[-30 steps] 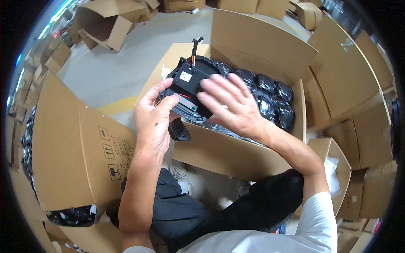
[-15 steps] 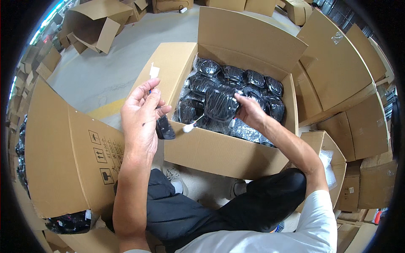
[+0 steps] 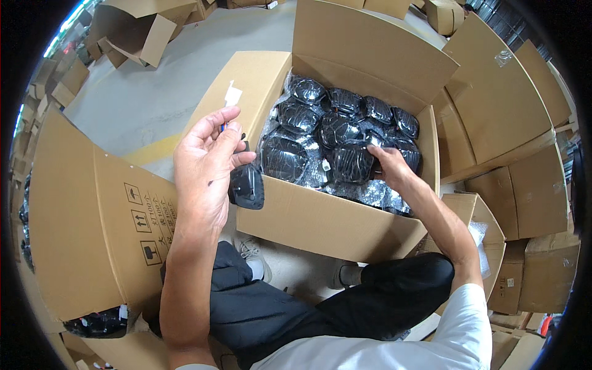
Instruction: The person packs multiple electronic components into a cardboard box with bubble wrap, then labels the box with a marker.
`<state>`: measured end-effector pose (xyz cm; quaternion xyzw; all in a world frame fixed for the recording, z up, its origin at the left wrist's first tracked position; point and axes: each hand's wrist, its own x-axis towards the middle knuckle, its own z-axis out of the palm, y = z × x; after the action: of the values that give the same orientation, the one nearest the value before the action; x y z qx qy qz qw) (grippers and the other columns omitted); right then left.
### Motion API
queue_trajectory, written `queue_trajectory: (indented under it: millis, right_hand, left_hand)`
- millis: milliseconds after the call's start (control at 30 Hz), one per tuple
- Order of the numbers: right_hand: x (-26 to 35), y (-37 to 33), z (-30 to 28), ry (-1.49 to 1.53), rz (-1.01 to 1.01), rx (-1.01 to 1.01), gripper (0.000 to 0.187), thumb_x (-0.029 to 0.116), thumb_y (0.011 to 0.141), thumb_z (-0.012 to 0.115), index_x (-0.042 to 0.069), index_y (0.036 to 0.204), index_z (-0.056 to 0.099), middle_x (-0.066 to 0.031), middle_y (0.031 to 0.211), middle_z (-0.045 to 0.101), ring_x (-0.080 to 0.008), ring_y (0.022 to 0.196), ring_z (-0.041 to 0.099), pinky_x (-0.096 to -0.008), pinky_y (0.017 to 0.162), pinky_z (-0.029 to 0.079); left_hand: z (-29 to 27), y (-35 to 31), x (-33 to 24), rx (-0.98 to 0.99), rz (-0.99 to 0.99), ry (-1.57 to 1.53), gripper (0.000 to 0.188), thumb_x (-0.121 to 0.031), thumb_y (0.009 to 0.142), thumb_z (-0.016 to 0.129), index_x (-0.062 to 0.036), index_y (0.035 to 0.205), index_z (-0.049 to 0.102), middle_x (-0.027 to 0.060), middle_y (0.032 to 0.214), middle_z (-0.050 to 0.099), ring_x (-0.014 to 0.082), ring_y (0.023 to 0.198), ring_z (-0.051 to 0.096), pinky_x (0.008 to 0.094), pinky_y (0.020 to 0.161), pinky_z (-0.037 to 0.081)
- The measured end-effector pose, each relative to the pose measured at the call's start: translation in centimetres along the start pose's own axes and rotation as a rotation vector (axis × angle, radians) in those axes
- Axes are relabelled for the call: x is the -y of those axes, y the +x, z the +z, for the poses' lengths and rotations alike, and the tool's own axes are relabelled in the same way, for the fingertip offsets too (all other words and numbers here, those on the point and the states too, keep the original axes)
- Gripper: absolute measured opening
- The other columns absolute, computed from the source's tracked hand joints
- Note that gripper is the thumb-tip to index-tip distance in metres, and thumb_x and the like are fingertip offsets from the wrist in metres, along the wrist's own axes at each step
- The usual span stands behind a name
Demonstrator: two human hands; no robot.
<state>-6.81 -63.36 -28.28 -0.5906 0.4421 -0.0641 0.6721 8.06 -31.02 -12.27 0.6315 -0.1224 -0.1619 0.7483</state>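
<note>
My left hand (image 3: 208, 157) is closed in a pinch on a thin cable, with a white connector or tag (image 3: 232, 94) sticking up above the fingertips. A black plastic part (image 3: 248, 187) hangs below those fingers, beside the near left corner of an open cardboard box (image 3: 320, 211). My right hand (image 3: 398, 169) grips a glossy black lamp-like unit (image 3: 351, 163) at its right side, just over the box's contents. Several similar black units (image 3: 298, 117) in shiny clear film sit in rows inside. Whether the held unit rests on the layer below, I cannot tell.
Another carton (image 3: 92, 209) stands at my left, with black wrapped parts (image 3: 98, 324) beside its lower edge. Tall cartons (image 3: 493, 86) crowd the right side. A smaller open box (image 3: 487, 213) holds bubble wrap (image 3: 479, 243). Opened cartons (image 3: 145, 31) lie on the far floor.
My right hand has moved the black unit right and slightly down, nearer the box's front. The part hanging from my left hand has swung round, showing more of its face.
</note>
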Motion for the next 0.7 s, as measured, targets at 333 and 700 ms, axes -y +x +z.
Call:
queue_trajectory:
  millis: [333, 700]
  right_hand:
    - [-2.4, -1.8, 2.3, 0.180, 0.099, 0.146, 0.051, 0.035, 0.102, 0.060, -0.010, 0.126, 0.055, -0.0170, 0.120, 0.067, -0.0275, 0.106, 0.066, -0.0532, 0.098, 0.050]
    - [-1.4, -2.4, 4.2, -0.656, -0.159, 0.096, 0.065, 0.040, 0.090, 0.076, -0.013, 0.121, 0.058, -0.0245, 0.115, 0.066, -0.0297, 0.097, 0.069, -0.0427, 0.083, 0.057]
  left_hand:
    - [0.4, 0.0, -0.3, -0.005, -0.001, 0.001, 0.027, -0.009, 0.099, 0.062, 0.0032, 0.124, 0.064, 0.0023, 0.098, 0.057, 0.0068, 0.081, 0.055, 0.0225, 0.069, 0.058]
    - [0.0, 0.4, -0.1, 0.045, 0.036, -0.149, 0.031, -0.007, 0.098, 0.064, 0.0039, 0.126, 0.061, 0.0046, 0.098, 0.059, 0.0086, 0.081, 0.057, 0.0259, 0.070, 0.059]
